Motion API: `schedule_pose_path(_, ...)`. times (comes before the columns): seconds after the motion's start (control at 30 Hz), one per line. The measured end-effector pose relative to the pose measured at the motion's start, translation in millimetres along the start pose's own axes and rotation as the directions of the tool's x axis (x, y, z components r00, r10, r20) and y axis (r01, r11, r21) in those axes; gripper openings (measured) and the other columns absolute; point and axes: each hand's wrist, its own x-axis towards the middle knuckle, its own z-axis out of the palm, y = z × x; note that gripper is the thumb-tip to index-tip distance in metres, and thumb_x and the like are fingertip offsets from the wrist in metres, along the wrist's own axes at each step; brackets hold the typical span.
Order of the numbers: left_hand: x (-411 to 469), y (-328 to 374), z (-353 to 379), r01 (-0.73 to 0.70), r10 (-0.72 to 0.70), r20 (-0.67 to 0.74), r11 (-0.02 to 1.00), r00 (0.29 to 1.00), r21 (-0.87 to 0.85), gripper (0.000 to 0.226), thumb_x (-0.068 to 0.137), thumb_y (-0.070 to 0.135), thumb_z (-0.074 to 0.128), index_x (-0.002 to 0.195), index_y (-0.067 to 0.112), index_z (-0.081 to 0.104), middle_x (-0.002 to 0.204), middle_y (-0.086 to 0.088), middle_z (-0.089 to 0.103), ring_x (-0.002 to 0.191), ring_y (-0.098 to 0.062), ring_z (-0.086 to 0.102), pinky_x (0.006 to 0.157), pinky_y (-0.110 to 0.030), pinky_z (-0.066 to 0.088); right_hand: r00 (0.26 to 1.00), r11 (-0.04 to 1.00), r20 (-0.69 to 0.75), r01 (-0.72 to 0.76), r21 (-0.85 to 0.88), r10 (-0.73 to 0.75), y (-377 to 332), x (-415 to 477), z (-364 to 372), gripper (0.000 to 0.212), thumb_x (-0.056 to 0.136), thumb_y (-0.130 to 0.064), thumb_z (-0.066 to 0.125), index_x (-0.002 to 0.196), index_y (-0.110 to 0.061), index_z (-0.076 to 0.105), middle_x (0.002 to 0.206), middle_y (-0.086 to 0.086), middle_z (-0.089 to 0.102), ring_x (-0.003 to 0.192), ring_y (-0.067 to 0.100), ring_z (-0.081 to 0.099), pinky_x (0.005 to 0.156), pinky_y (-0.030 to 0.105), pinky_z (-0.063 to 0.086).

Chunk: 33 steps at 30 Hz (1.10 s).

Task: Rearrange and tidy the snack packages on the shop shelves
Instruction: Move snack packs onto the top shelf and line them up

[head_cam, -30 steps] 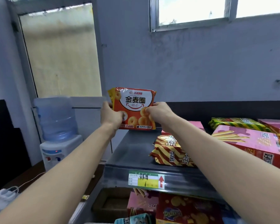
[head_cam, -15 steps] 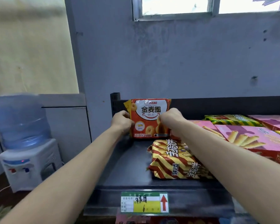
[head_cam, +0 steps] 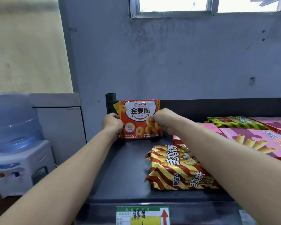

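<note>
At centre frame the orange ring-biscuit packet (head_cam: 139, 119) stands upright at the back left corner of the dark shelf (head_cam: 126, 168), its lower edge apparently touching the shelf surface. The left hand (head_cam: 112, 123) grips its left edge and the right hand (head_cam: 165, 121) pinches its right edge (fingers curled on both). Lower right of it lies a red-and-gold striped packet (head_cam: 177, 168), beside a pink wafer-roll box (head_cam: 256, 140). A water dispenser (head_cam: 15, 143) stands at left.
</note>
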Motion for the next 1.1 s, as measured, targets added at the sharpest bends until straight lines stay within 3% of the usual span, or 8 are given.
schedule_pose_path(0.23,-6.6,3.2,-3.3,0.034,-0.034,0.015,0.999,0.999,0.003,0.011,0.09,0.001,0.055,0.091,0.012,0.053,0.113,-0.015,0.063,0.103,-0.032,0.061,0.088,-0.046,0.054,0.999,0.998,0.009,0.052,-0.048,-0.051,3.3,-6.2,-1.0,0.018,0.095,-0.008,0.046,0.111,-0.01,0.055,0.098,0.001,0.062,0.081,0.014,0.06,0.071,0.025,0.052)
schedule_pose_path(0.37,-18.7,14.4,-10.1,-0.003,0.005,-0.03,0.998,1.0,0.06,0.022,0.091,0.004,0.054,0.07,0.009,0.049,0.099,-0.015,0.064,0.089,-0.03,0.061,0.082,-0.042,0.055,0.993,0.992,-0.035,0.107,-0.069,-0.11,1.6,-20.1,-8.6,0.023,0.096,-0.005,0.042,0.113,-0.008,0.057,0.093,0.0,0.063,0.098,0.017,0.065,0.089,0.032,0.054)
schedule_pose_path(0.43,-30.0,25.1,-13.4,-0.058,0.06,-0.024,0.996,0.998,0.073,0.018,0.091,0.005,0.052,0.074,0.009,0.054,0.092,-0.011,0.061,0.086,-0.029,0.06,0.076,-0.036,0.054,0.984,0.982,-0.045,0.167,-0.093,-0.172,1.2,-31.1,-13.9,0.028,0.094,-0.005,0.045,0.119,-0.004,0.058,0.099,0.004,0.067,0.107,0.021,0.063,0.096,0.035,0.051)
schedule_pose_path(0.6,-77.4,44.0,-10.5,-0.218,0.212,0.077,0.973,0.974,0.076,0.026,0.086,0.001,0.053,0.067,0.017,0.047,0.074,-0.002,0.052,0.078,-0.026,0.055,0.074,-0.036,0.054,0.937,0.928,-0.045,0.336,-0.162,-0.347,10.1,-71.0,-22.2,0.023,0.094,-0.01,0.05,0.114,-0.004,0.061,0.097,0.002,0.066,0.081,0.011,0.064,0.058,0.018,0.053)
schedule_pose_path(0.77,-142.4,52.2,-6.7,-0.361,0.337,0.203,0.928,0.919,0.093,0.008,0.088,0.005,0.058,0.091,0.009,0.063,0.094,-0.003,0.059,0.092,-0.017,0.057,0.075,-0.029,0.05,0.844,0.806,-0.056,0.487,-0.336,-0.533,32.3,-99.0,-25.4,0.025,0.091,-0.013,0.053,0.111,-0.009,0.068,0.111,0.005,0.067,0.098,0.015,0.061,0.074,0.021,0.047)
schedule_pose_path(0.83,-163.8,54.8,-10.1,-0.38,0.355,0.202,0.919,0.913,0.103,0.019,0.087,0.006,0.059,0.106,0.007,0.063,0.106,-0.004,0.059,0.102,-0.018,0.057,0.077,-0.024,0.048,0.822,0.783,-0.052,0.519,-0.342,-0.567,40.8,-111.7,-32.1,0.026,0.091,-0.015,0.054,0.111,-0.01,0.069,0.111,0.004,0.067,0.099,0.014,0.061,0.075,0.02,0.045)
schedule_pose_path(0.93,-200.6,60.5,-17.9,-0.401,0.378,0.181,0.91,0.908,0.11,0.015,0.086,0.008,0.06,0.1,0.013,0.061,0.102,-0.003,0.06,0.1,-0.017,0.058,0.068,-0.018,0.044,0.784,0.748,-0.05,0.568,-0.345,-0.619,54.3,-137.7,-48.2,0.024,0.093,-0.016,0.052,0.108,-0.01,0.069,0.11,0.003,0.067,0.096,0.013,0.06,0.074,0.019,0.044)
schedule_pose_path(1.1,-269.4,65.8,-12.9,-0.386,0.367,0.151,0.914,0.918,0.127,0.011,0.088,0.012,0.059,0.098,0.015,0.061,0.1,-0.002,0.062,0.1,-0.017,0.06,0.083,-0.028,0.051,0.739,0.706,-0.026,0.632,-0.32,-0.674,83.9,-189.2,-86.4,0.03,0.093,-0.019,0.052,0.118,-0.011,0.066,0.119,0.001,0.066,0.102,0.01,0.058,0.084,0.019,0.043)
